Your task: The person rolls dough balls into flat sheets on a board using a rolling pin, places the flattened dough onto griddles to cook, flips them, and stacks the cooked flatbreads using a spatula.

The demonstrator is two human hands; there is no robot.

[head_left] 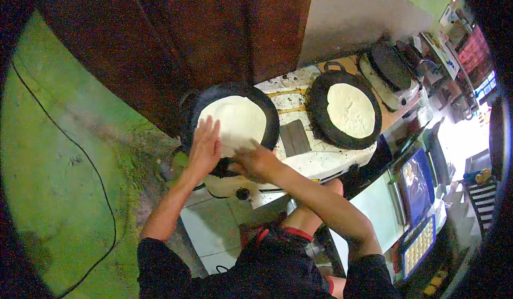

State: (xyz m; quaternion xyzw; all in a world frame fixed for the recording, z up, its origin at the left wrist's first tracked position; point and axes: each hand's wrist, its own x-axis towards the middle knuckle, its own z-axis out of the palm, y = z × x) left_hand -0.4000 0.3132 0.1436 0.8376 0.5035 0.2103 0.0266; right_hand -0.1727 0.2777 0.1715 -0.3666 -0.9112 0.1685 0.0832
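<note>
White stove (334,159) carried both black pans side by side, presumably so one person could reach both. Tray (404,262) with rows of small pale pieces sat well off to the right, likely out of the heat. Left pan (272,122) was right in front of the arms; right pan (317,111) lay farther off, handle outward. Each held a pale round sheet: near sheet (238,114) in the left pan, far sheet (350,109) in the right, both flat, probably for even contact with the metal. Left hand (206,144): fingers apart, laid out at the near sheet's edge, as if to steady or turn it. Right hand (256,161): blurred at the near rim, can't tell if open or pinching. Dark slab (294,137) lay between the pans, seemingly parked within reach.
</note>
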